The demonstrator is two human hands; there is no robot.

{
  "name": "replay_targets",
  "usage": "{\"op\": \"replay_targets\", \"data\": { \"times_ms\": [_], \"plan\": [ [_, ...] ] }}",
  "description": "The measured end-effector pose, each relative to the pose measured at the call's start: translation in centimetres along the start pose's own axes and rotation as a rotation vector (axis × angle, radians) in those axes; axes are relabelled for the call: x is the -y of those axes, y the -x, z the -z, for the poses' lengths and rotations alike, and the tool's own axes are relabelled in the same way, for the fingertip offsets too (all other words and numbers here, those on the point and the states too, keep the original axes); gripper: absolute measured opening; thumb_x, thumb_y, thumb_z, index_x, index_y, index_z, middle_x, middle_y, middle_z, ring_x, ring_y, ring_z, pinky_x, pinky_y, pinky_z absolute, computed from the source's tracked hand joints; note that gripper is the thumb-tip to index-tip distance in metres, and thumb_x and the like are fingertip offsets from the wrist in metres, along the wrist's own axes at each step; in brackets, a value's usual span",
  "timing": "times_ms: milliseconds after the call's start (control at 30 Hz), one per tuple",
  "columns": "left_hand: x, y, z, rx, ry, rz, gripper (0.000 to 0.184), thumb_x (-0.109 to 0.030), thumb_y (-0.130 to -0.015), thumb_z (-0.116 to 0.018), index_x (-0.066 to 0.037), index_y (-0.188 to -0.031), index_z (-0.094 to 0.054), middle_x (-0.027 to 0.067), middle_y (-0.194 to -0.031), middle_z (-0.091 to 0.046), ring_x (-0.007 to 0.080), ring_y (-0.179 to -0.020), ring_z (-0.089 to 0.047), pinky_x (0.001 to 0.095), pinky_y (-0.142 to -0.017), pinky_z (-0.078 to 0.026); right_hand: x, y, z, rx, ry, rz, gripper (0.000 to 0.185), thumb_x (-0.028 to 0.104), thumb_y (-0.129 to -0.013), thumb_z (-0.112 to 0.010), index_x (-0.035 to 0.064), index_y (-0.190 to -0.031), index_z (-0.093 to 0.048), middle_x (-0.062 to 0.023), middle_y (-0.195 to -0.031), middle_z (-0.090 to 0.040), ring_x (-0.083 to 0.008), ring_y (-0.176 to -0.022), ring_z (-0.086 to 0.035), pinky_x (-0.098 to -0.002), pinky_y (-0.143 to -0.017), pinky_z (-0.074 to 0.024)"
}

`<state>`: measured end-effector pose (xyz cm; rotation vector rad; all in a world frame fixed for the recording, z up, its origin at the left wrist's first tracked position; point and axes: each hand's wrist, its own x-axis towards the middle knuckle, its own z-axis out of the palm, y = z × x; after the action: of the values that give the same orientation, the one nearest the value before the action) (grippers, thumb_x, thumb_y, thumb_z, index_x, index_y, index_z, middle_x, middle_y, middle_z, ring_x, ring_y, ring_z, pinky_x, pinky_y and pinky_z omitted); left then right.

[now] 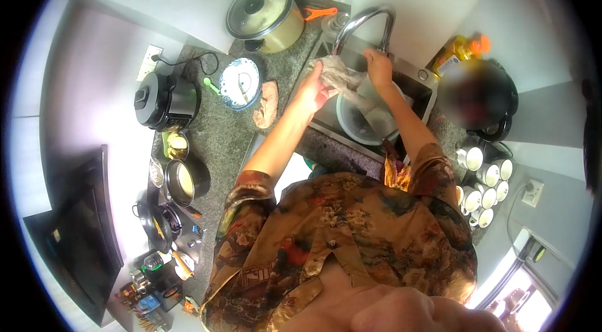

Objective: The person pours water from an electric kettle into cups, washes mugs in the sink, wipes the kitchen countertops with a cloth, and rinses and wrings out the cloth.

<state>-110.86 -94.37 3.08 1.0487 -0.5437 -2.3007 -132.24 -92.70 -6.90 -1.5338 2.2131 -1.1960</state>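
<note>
My left hand (pixel 313 89) grips a wet, greyish-white cloth (pixel 337 73) at its left side, above the sink (pixel 327 120). My right hand (pixel 378 67) is closed just under the curved chrome faucet (pixel 367 13), to the right of the cloth; what its fingers hold, if anything, is too small to make out. Beneath both hands a white basin (pixel 359 126) stands in the sink, and part of the cloth hangs down toward it.
A blue-rimmed bowl (pixel 240 84), a folded pinkish cloth (pixel 266 105) and a lidded cooker (pixel 266 16) are left of the sink. A pressure cooker (pixel 164 101) stands farther left. Yellow bottle (pixel 461 53) and several white mugs (pixel 487 174) are at the right.
</note>
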Motion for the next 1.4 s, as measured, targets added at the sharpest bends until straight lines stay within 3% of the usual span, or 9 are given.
{"op": "replay_targets", "data": {
  "times_ms": [133,467,767,900,967,1067,1233,1300,1400],
  "plan": [
    [0.4,-1.4,0.4,-0.072,-0.045,0.004,0.044,-0.040,-0.099,-0.042,-0.009,-0.130,-0.045,0.0138,-0.129,-0.053,0.0296,-0.122,-0.048,0.0533,-0.098,-0.040,3.7,1.9,1.6,-0.333,0.000,0.260,0.015,0.007,-0.085,-0.054,0.0051,-0.095,-0.065,-0.0163,-0.100,-0.063,-0.0346,-0.092,-0.059,-0.0395,-0.082,-0.0471],
    [0.8,-5.1,2.4,0.034,-0.555,-0.159,0.024,-0.019,-0.087,-0.066,-0.003,-0.105,-0.064,0.0059,-0.096,-0.066,0.0156,-0.081,-0.063,0.0288,-0.074,-0.049,5.5,0.2,-5.3,0.153,-0.823,-0.271,0.032,0.028,-0.094,-0.048,0.0011,-0.102,-0.063,-0.0151,-0.099,-0.066,-0.0280,-0.092,-0.062,-0.0352,-0.082,-0.0450],
    [-1.1,-6.8,6.7,0.151,-0.633,-0.349,0.032,-0.009,-0.086,-0.062,-0.005,-0.117,-0.053,0.0063,-0.113,-0.057,0.0164,-0.106,-0.053,0.0318,-0.092,-0.042,5.3,-0.1,-5.5,0.595,-0.633,-0.074,0.028,0.024,-0.092,-0.055,0.0047,-0.111,-0.061,-0.0098,-0.096,-0.066,-0.0151,-0.084,-0.060,-0.0308,-0.078,-0.0471],
    [1.8,-4.0,6.6,-0.417,-0.365,-0.090,0.049,-0.038,-0.089,-0.057,-0.016,-0.131,-0.046,0.0079,-0.132,-0.048,0.0246,-0.125,-0.040,0.0535,-0.100,-0.034,4.1,0.7,-8.4,0.245,-0.828,-0.438,0.023,0.020,-0.092,-0.055,0.0035,-0.108,-0.060,-0.0077,-0.092,-0.064,-0.0155,-0.078,-0.060,-0.0308,-0.075,-0.0478],
    [1.6,-1.2,3.3,-0.281,-0.020,0.403,0.058,-0.052,-0.092,-0.046,-0.015,-0.136,-0.040,0.0113,-0.136,-0.045,0.0308,-0.126,-0.040,0.0628,-0.100,-0.031,9.0,2.5,-5.7,-0.075,-1.134,-0.809,0.018,0.017,-0.093,-0.053,0.0030,-0.104,-0.059,-0.0049,-0.085,-0.061,-0.0157,-0.073,-0.058,-0.0295,-0.073,-0.0478],
    [6.5,-6.2,9.1,0.168,0.327,0.210,0.061,-0.062,-0.092,-0.035,-0.016,-0.131,-0.048,0.0149,-0.135,-0.047,0.0389,-0.119,-0.048,0.0548,-0.099,-0.038,12.3,7.3,-6.7,-0.040,-1.261,-0.737,0.013,0.011,-0.092,-0.052,0.0038,-0.103,-0.056,-0.0074,-0.090,-0.058,-0.0204,-0.087,-0.057,-0.0351,-0.087,-0.0440],
    [7.7,-6.5,10.3,0.362,-0.162,-0.153,0.046,-0.039,-0.100,-0.030,-0.006,-0.129,-0.046,0.0112,-0.125,-0.054,0.0260,-0.114,-0.053,0.0424,-0.102,-0.041,15.1,13.8,-5.2,0.115,-0.953,-0.292,0.015,0.009,-0.086,-0.059,0.0083,-0.101,-0.061,-0.0122,-0.095,-0.058,-0.0287,-0.106,-0.053,-0.0446,-0.113,-0.0140],
    [8.4,-6.7,9.8,0.314,-0.503,-0.261,0.038,-0.030,-0.101,-0.034,-0.006,-0.128,-0.046,0.0104,-0.124,-0.055,0.0248,-0.114,-0.053,0.0423,-0.101,-0.042,14.0,11.3,-3.0,0.034,-0.183,0.247,0.019,0.013,-0.081,-0.064,0.0064,-0.098,-0.059,-0.0113,-0.092,-0.058,-0.0291,-0.091,-0.058,-0.0406,-0.087,-0.0439],
    [10.0,-8.6,9.6,-0.085,0.160,0.018,0.034,-0.017,-0.098,-0.035,-0.002,-0.126,-0.047,0.0144,-0.122,-0.056,0.0262,-0.111,-0.056,0.0423,-0.096,-0.047,6.0,5.7,-5.9,0.064,-0.148,-0.087,0.015,0.011,-0.072,-0.066,0.0062,-0.085,-0.060,-0.0134,-0.097,-0.059,-0.0360,-0.089,-0.054,-0.0479,-0.082,-0.0411]
  ]
}}
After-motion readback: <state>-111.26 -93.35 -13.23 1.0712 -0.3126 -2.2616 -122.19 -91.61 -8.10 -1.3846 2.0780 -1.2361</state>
